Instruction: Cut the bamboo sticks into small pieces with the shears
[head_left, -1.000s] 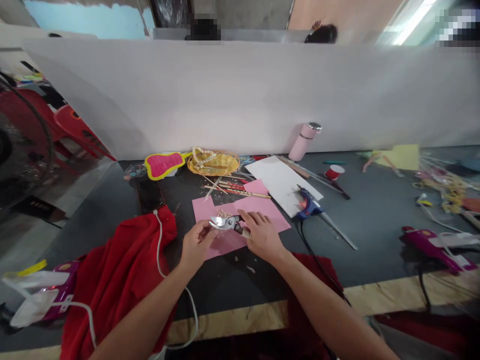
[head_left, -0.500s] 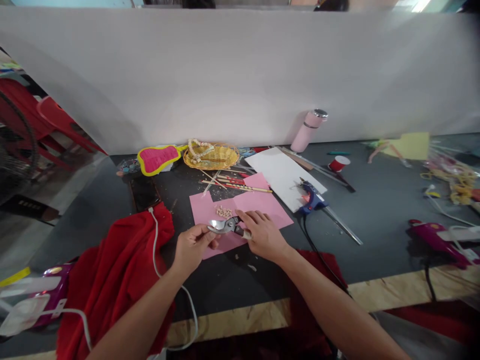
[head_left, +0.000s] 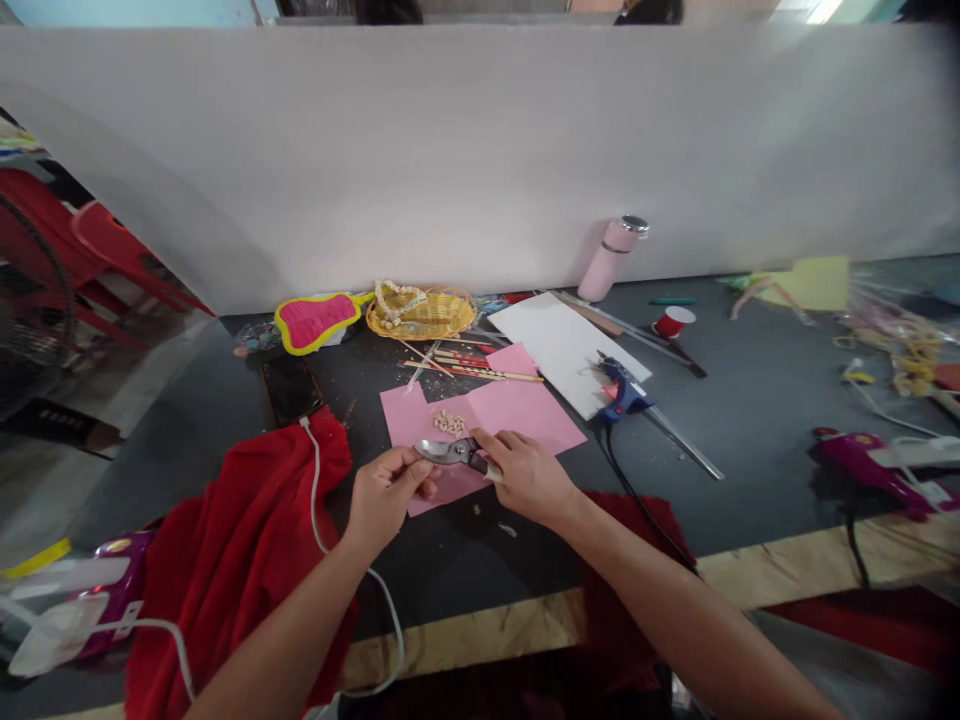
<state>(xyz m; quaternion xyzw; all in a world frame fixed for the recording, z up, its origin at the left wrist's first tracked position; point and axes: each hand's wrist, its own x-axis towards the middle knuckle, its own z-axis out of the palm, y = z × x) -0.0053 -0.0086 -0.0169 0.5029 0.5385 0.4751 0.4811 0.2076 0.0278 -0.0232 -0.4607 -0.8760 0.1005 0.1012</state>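
My right hand (head_left: 529,478) is wrapped round the handles of metal pruning shears (head_left: 448,452), whose blades point left. At the blade tip my left hand (head_left: 386,492) is closed in a pinch; whatever lies between its fingertips is too small to make out. Both hands are over the near part of a pink paper sheet (head_left: 525,412). Just beyond the blades, a small heap of pale cut pieces (head_left: 448,422) lies on that paper. Red and pale sticks (head_left: 480,370) are spread behind it.
A wicker basket (head_left: 427,315), pink flask (head_left: 613,258), white board (head_left: 562,340) and blue glue gun (head_left: 622,390) lie beyond. On the left are a red cloth (head_left: 247,540), a phone (head_left: 291,388) and a white cable. A purple glue gun (head_left: 874,465) is at right.
The camera view has shifted slightly. The shears' blades look a little closer together, and both hands have kept nearly the same position.
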